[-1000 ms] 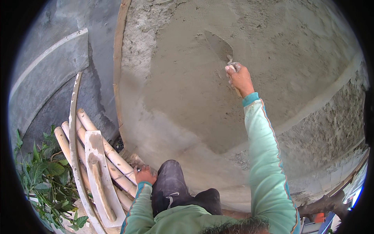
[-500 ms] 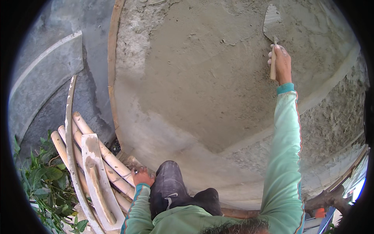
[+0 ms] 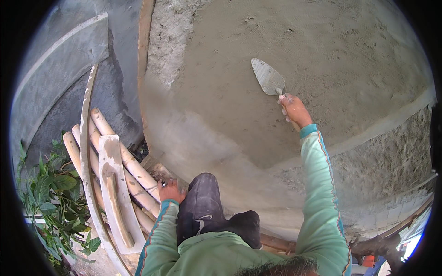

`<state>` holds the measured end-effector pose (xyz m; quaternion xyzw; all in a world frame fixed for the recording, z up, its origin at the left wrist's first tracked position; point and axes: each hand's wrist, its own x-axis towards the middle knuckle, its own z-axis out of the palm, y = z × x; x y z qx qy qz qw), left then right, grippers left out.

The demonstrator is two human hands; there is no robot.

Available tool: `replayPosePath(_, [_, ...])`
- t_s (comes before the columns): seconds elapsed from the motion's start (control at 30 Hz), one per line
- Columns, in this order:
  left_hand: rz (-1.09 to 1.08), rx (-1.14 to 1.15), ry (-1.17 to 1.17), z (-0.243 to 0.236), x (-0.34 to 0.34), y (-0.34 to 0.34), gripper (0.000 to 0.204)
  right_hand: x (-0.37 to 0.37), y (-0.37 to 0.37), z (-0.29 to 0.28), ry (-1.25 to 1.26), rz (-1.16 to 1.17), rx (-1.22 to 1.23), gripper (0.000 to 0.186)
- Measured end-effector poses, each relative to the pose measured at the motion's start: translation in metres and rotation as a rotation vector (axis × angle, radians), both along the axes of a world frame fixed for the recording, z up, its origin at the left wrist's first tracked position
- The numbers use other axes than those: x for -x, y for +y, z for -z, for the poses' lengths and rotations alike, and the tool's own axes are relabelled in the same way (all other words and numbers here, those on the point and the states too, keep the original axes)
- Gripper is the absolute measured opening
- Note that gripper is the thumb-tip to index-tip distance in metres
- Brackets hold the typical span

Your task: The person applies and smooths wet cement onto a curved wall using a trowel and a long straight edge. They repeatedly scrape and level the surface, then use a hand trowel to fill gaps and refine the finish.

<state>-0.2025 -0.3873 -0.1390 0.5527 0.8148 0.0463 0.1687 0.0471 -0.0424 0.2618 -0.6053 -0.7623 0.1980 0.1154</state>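
Note:
My right hand [image 3: 293, 110] is closed round the handle of a metal pointing trowel [image 3: 268, 77], whose blade lies over or on wet grey-brown plaster [image 3: 331, 55] and points up and left. My left hand [image 3: 170, 191] rests beside my dark-trousered knee [image 3: 199, 202], fingers apart and slightly bent, at the lower ends of several bamboo poles [image 3: 138, 170]. A long white float [image 3: 110, 152] with a wooden handle lies on the poles, to the left of that hand.
A curved wooden strip [image 3: 143, 37] edges the plaster. A narrow curved batten [image 3: 86, 115] crosses the poles. Left lie a curved grey slab [image 3: 64, 60] and leafy plants [image 3: 55, 193]. Rougher render [image 3: 382, 152] spans the right; a dark branch [image 3: 386, 246] is at lower right.
My right hand and trowel first swept up and to the right, then came back down and left, now lower than at the start. The view has shifted slightly. My left hand stays beside the knee.

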Motion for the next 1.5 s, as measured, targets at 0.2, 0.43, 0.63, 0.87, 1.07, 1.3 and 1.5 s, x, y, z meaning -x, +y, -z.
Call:
replayPosePath(0.2, [-0.002, -0.064, 0.011, 0.009, 0.001, -0.002, 0.069, 0.007, 0.016, 0.068, -0.185, -0.002, -0.079, 0.049])
replayPosePath(0.43, [-0.002, -0.061, -0.009, 0.006, -0.001, 0.007, 0.067, 0.0, -0.017, 0.071, -0.714, -0.035, -0.183, 0.05])
replayPosePath(0.63, [0.003, 0.008, -0.004, -0.003, 0.0, 0.004, 0.069, -0.004, -0.023, -0.022, -0.504, 0.092, -0.682, 0.048])
replayPosePath(0.87, [-0.015, -0.015, -0.025, 0.0, 0.003, 0.002, 0.07, 0.033, -0.01, -0.065, 0.358, 0.006, -0.099, 0.04])
replayPosePath(1.07, [-0.033, -0.007, -0.113, -0.003, 0.004, 0.002, 0.069, 0.012, 0.003, 0.065, -0.14, -0.019, 0.078, 0.045])
replayPosePath(1.3, [-0.039, -0.031, -0.047, 0.001, 0.001, -0.002, 0.067, 0.003, 0.013, 0.153, -0.362, -0.026, -0.158, 0.05])
replayPosePath(1.5, [-0.03, -0.07, -0.022, 0.002, 0.001, 0.01, 0.065, 0.0, -0.02, 0.144, -0.708, 0.016, -0.145, 0.05])
